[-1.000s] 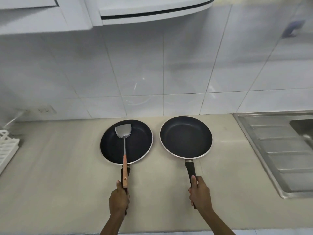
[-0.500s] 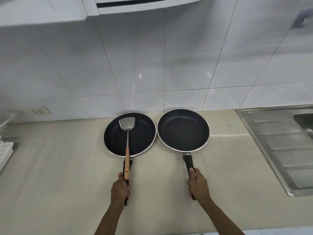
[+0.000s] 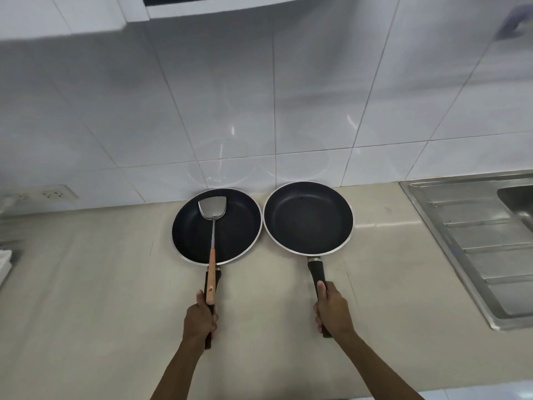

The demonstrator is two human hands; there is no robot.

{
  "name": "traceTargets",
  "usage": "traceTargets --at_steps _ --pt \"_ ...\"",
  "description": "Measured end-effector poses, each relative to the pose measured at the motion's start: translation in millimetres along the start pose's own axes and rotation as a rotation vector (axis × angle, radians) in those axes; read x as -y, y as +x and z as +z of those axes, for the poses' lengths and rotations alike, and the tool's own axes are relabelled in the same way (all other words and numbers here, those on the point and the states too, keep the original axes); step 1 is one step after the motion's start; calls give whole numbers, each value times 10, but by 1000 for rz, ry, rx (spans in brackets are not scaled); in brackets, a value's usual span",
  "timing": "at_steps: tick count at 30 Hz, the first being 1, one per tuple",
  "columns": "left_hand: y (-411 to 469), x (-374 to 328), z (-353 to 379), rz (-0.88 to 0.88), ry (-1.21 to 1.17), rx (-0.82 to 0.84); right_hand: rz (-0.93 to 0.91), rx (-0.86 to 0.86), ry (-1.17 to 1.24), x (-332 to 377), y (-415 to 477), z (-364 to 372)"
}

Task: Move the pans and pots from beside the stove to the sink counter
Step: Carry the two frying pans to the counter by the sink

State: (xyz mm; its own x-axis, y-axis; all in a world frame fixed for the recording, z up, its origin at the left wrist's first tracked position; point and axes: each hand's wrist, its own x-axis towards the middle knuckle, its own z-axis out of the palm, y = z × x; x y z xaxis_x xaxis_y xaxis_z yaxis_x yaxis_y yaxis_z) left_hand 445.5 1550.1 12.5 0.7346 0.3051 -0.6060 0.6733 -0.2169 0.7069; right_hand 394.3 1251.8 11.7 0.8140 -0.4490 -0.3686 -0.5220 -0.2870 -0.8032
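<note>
On a beige counter [image 3: 86, 298], 2 dark frying pans sit rim to rim by the tiled wall. The right pan [image 3: 308, 217] lies straight ahead of the right hand [image 3: 331, 311], clenched around its handle; the steel sink drainboard [image 3: 473, 241] lies to that hand's right. The left hand [image 3: 200, 317] clasps the left pan [image 3: 217, 226], pinning a spatula [image 3: 212, 238], blade forward.

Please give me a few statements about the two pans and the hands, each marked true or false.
1. The left hand grips the handle of the left pan. True.
2. The spatula lies in the right pan. False: it lies in the left pan.
3. The right hand hangs free. False: it grips the right pan's handle.
4. The sink lies to the right of both pans. True.
</note>
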Motion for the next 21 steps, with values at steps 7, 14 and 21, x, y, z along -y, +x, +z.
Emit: traceTargets --at_steps 7,14,21 --pt "21 17 -2 -9 -17 13 -1 15 -66 27 -8 -29" --pt "27 38 -57 -8 -24 43 48 63 4 92 -37 -86" --pt "-404 486 -106 -30 -119 -46 88 150 102 -110 -346 -216"
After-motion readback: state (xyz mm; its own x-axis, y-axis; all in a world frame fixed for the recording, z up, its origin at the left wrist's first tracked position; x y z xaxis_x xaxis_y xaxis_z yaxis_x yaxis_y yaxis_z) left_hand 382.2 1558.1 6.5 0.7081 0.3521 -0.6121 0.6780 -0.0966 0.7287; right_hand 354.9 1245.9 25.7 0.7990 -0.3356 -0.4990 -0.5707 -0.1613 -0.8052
